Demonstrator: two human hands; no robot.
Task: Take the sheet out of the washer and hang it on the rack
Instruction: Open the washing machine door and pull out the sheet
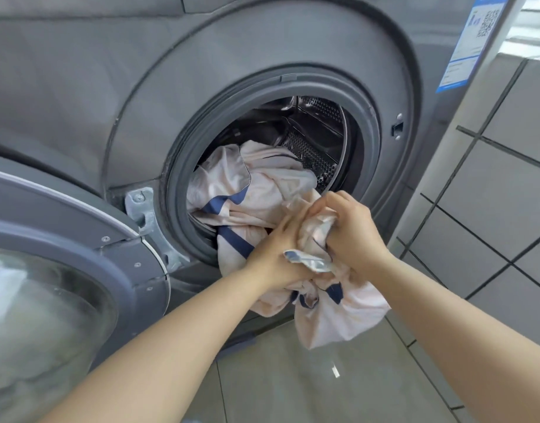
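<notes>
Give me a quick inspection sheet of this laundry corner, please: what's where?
Surface: glossy tiled floor, bare where visible.
Job's things: pale sheet with navy stripes, partly in the washer drum, partly pulled out over the rim; rack not seen.
Clutter: nothing seen.
Hands: left hand and right hand both grip bunched sheet in front of the opening.
Cables: nothing seen.
Surroundings: washer door swung open at left; label at washer's upper right; tiled wall.

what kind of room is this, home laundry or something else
Most likely a laundry corner in a home, though a shared laundry room cannot be ruled out. A grey front-loading washer stands with its door swung open, a tiled wall runs beside it, and both hands grip a damp-looking sheet at the drum.
</notes>
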